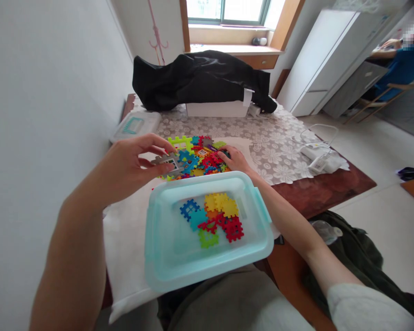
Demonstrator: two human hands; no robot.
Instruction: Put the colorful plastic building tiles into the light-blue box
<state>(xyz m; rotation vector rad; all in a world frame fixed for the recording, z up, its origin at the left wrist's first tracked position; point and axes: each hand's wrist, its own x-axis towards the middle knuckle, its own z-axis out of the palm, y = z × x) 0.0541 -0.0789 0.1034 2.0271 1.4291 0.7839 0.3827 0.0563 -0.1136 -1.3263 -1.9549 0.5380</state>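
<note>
Between the thumb and fingers of my left hand (138, 161) is a grey interlocking building tile (170, 162) with notched edges and a window pattern. My right hand (235, 160) reaches into the right side of a heap of colourful interlocking tiles (189, 160); its fingers are bent over the pieces, and whatever they may grip is hidden. Nearer to me stands a pale teal plastic bin (169, 262), its rim below both hands. Inside lie several loose tiles: yellow (224, 204), blue (189, 209), red (233, 229) and green (208, 239).
A clear lid or box (138, 124) lies at the table's left. Black cloth (200, 78) covers a white box (217, 109) at the back. A white device with a cable (319, 158) sits by the right edge. Someone in blue (403, 69) is seated far right.
</note>
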